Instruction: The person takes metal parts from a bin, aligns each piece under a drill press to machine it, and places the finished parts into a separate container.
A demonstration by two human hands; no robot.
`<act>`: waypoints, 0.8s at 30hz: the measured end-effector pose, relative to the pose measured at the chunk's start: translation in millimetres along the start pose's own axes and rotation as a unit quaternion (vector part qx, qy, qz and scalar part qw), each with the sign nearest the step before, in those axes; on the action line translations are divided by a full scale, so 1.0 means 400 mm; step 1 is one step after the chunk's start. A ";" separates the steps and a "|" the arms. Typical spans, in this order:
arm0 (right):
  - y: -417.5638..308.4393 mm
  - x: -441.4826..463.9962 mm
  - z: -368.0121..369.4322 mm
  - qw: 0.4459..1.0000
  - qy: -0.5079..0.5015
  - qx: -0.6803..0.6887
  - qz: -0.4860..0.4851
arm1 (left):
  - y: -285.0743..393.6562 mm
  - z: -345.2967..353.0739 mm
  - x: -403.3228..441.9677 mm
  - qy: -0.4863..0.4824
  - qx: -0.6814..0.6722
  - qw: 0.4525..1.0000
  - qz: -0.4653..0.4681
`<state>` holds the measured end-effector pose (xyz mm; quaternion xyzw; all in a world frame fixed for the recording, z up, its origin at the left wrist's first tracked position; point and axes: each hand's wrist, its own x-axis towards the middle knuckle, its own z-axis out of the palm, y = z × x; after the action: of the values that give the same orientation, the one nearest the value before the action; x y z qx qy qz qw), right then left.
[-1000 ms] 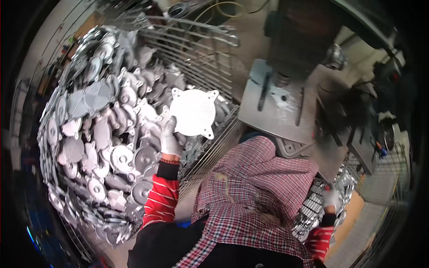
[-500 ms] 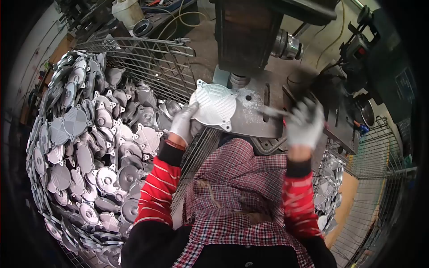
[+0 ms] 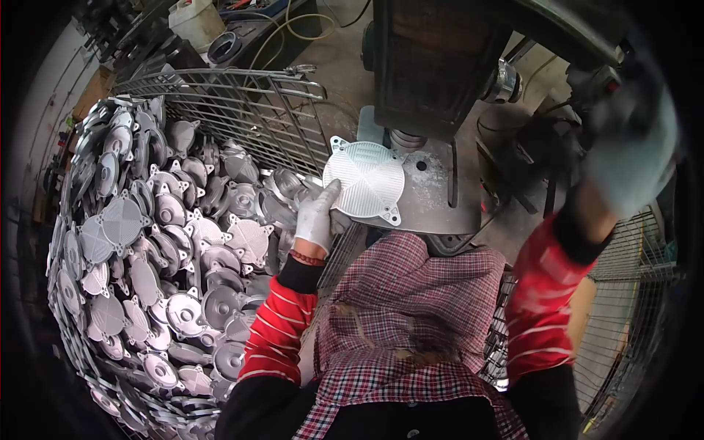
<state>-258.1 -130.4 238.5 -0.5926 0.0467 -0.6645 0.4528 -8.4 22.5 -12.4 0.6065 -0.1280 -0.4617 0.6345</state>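
Note:
My gloved left hand [image 3: 317, 220] is closed on the near left edge of a round metal cover [image 3: 364, 180], with the thumb on top. The cover has a ribbed face and small lugs with holes. It lies over the left part of a grey machine table [image 3: 433, 205], below the dark machine head [image 3: 436, 66]. My gloved right hand [image 3: 634, 158] is raised at the far right, away from the cover. Motion smears its fingers, so whether it holds anything cannot be made out.
A wire basket [image 3: 227, 88] heaped with similar metal covers [image 3: 172, 209] stands at my left. Another wire basket [image 3: 623, 293] is at the right. Powdery metal chips [image 3: 440, 165] lie on the machine table. A white jug [image 3: 194, 22] stands at the back left.
My right hand has swung up and right from beside the machine table, where it had a thin stick-like tool. My left hand still grips the cover; the whole view has shifted slightly.

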 end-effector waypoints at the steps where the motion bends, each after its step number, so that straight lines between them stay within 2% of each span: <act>1: 0.015 0.061 -0.018 0.996 0.004 -0.078 -0.037 | 0.003 0.006 -0.004 0.002 0.000 1.000 0.002; 2: 0.052 0.116 -0.038 0.981 0.011 -0.186 -0.055 | 0.007 0.014 -0.012 0.007 -0.004 1.000 0.008; 4: 0.137 0.179 -0.088 0.912 0.012 -0.405 -0.065 | 0.010 0.016 -0.015 0.002 -0.005 1.000 0.019; 6: 0.150 0.175 -0.106 0.848 0.024 -0.519 -0.103 | 0.021 0.024 -0.014 0.005 -0.004 1.000 0.020; 10: 0.103 0.166 -0.135 0.786 0.044 -0.591 -0.178 | 0.015 0.014 -0.016 -0.004 0.018 1.000 0.010; 13: 0.077 0.164 -0.170 0.765 0.022 -0.595 -0.245 | 0.015 0.019 -0.015 -0.004 0.013 1.000 0.022; 15: 0.046 0.132 -0.147 0.750 -0.009 -0.588 -0.302 | 0.010 0.019 -0.013 0.002 0.008 1.000 0.022; 19: 0.050 0.026 -0.086 0.706 -0.010 -0.615 -0.352 | 0.005 0.018 -0.013 0.005 0.005 1.000 0.030; 20: 0.094 -0.002 -0.127 0.775 0.067 -0.562 -0.281 | 0.005 0.023 -0.012 0.017 0.001 0.999 0.030; 21: 0.103 -0.021 -0.116 0.820 0.106 -0.504 -0.250 | 0.007 0.023 -0.011 0.013 0.003 0.999 0.031; 22: 0.101 -0.023 -0.102 0.882 0.104 -0.386 -0.250 | 0.008 0.022 -0.011 0.013 0.001 1.000 0.027; 23: 0.094 -0.012 -0.077 0.919 0.080 -0.276 -0.269 | 0.008 0.022 -0.012 0.014 -0.001 1.000 0.023; 24: 0.090 0.009 -0.071 0.933 0.054 -0.213 -0.286 | 0.010 0.025 -0.013 0.023 -0.005 1.000 0.013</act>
<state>-261.7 -167.3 211.1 -0.6267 0.0396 -0.7713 0.1038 -16.6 19.1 -4.3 0.6123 -0.1185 -0.4399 0.6462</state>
